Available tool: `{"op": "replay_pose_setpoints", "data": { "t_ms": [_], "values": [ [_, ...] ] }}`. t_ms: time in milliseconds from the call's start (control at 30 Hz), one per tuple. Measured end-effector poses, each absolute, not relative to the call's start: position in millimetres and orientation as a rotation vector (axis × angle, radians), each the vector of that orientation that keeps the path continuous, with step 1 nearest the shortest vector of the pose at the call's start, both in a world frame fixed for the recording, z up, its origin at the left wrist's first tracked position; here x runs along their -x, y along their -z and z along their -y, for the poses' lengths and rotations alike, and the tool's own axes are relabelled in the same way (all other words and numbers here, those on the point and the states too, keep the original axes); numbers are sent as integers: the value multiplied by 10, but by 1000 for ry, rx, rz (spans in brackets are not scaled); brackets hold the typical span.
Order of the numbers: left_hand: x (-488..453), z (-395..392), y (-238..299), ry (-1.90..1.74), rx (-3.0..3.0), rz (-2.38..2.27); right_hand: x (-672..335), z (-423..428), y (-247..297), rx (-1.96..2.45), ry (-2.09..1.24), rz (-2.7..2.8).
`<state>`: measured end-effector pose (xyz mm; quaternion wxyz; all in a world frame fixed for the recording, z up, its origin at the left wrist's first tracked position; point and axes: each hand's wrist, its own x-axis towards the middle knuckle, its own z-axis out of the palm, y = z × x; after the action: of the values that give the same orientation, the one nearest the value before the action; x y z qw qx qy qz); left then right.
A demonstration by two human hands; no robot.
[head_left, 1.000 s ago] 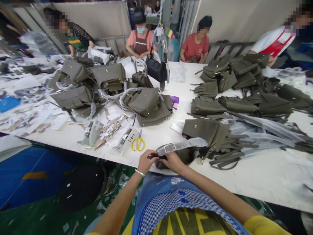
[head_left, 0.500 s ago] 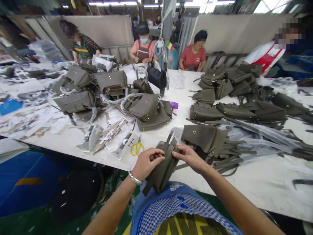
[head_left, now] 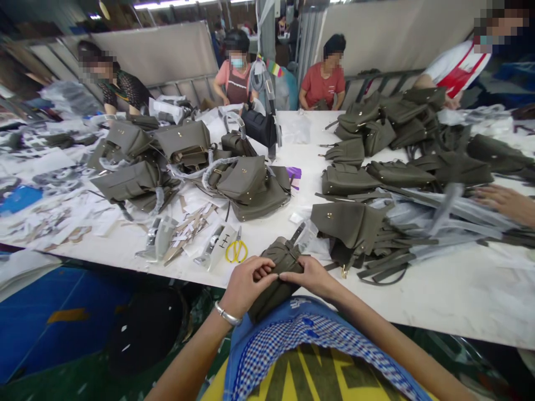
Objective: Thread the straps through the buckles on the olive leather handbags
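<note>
An olive-grey handbag [head_left: 279,262] lies tilted over the near edge of the white table [head_left: 438,295], its lower end against my blue checked apron. My left hand [head_left: 246,284], with a silver bracelet at the wrist, is closed on the bag's near side. My right hand [head_left: 311,275] grips its right edge, fingers pinched on the top seam. Both hands meet in the middle of the bag. A clear plastic strip [head_left: 307,234] sticks out at the bag's far end.
Yellow-handled scissors [head_left: 236,250] and paper scraps lie left of my hands. Piles of olive handbags [head_left: 251,186] and strap bundles [head_left: 384,245] cover the table. A co-worker's hand [head_left: 507,203] reaches in at the right. Several people sit along the far side.
The bag was turned from lying flat under a plastic strip to standing on edge, then lowered toward my apron. My hands have closed together on it. A co-worker's hand has appeared at right.
</note>
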<state>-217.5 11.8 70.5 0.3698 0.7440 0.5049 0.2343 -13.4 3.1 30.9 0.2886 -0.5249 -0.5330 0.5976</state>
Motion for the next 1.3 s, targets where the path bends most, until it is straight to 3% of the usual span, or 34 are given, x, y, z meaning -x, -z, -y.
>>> {"op": "replay_pose_setpoints", "data": {
  "t_ms": [233, 600, 933, 1300],
  "values": [
    [2209, -98, -754, -558, -1905, -1319, 189, 46, -305, 1373, -1538, 1393],
    [2216, -255, -784, -535, -1848, -1245, 187, 47, -350, 1236, -1734, 1279],
    [2101, -279, -747, -586, -1918, -1221, 168, 19, -336, 1354, -1533, 1356],
    [2153, 56, -535, -758, -2472, -1066, 160, 91, -346, 1118, -1767, 1127]
  ]
}}
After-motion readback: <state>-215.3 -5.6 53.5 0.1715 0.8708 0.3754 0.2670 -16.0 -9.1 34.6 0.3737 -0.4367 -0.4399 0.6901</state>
